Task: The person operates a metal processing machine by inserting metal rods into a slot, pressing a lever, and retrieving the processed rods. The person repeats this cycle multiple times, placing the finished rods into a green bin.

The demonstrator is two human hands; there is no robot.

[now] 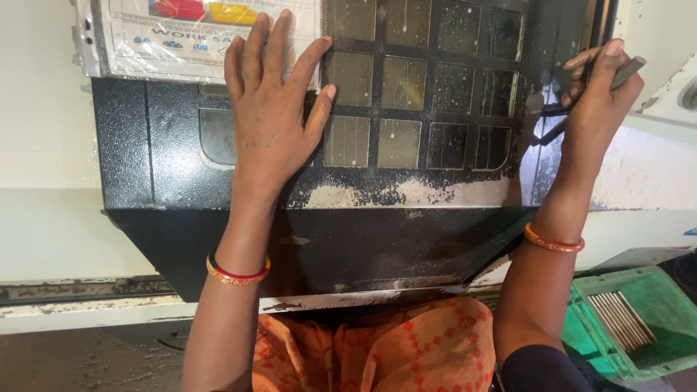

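My left hand (272, 101) lies flat, fingers spread, against a black machine door (174, 167) with a gridded window (421, 87). Its fingertips overlap the lower edge of a laminated printed sheet (145, 40) fixed at the top left. My right hand (599, 87) is at the door's right edge, fingers curled around a grey metal handle (629, 71). Both wrists wear orange and red bangles. The door's paint is worn and flaked below the window.
A green plastic tray (653, 341) holding several thin metal rods sits at the lower right. A cream machine casing (43, 218) surrounds the door, with a chipped ledge (87, 312) below. Orange patterned cloth (392, 348) shows at the bottom centre.
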